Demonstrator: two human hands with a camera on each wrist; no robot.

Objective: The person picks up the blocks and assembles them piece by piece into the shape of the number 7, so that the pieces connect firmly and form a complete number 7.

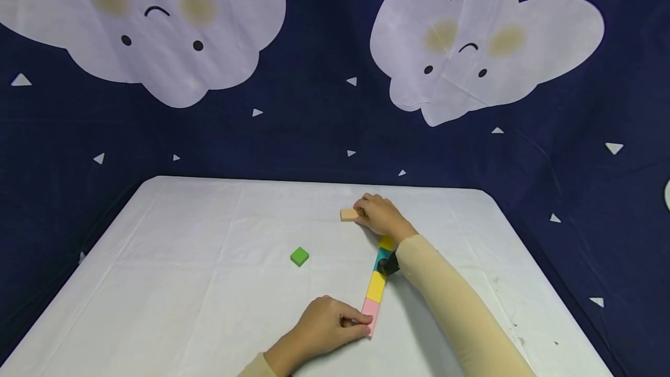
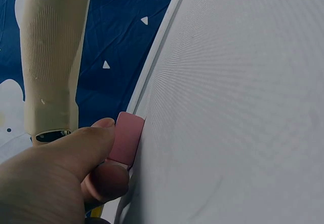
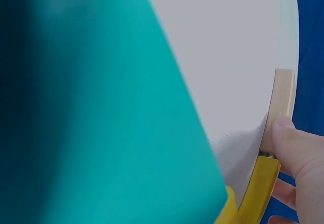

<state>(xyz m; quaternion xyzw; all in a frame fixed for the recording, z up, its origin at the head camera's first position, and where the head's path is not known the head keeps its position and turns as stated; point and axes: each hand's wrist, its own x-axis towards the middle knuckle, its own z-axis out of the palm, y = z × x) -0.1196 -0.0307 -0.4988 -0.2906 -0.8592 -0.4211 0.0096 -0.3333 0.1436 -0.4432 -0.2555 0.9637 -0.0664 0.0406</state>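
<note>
A row of coloured blocks runs away from me across the white table in the head view: a pink block (image 1: pixel 371 309) nearest, then a yellow block (image 1: pixel 376 287), a teal block (image 1: pixel 382 258) and another yellow block (image 1: pixel 387 242). My left hand (image 1: pixel 323 326) pinches the pink block (image 2: pixel 127 139) between thumb and finger. At the far end, my right hand (image 1: pixel 383 217) holds a plain wooden block (image 1: pixel 348 214), which points left. The right wrist view has this wooden block (image 3: pixel 279 100) by the end of a yellow block (image 3: pixel 259 188). My right hand and wrist hide part of the row.
A green block (image 1: pixel 299 256) lies alone, left of the row. Behind the far edge of the table (image 1: pixel 183 237) hangs a dark blue cloth (image 1: pixel 324 34) printed with clouds and small triangles. The right forearm reaches over the table beside the row.
</note>
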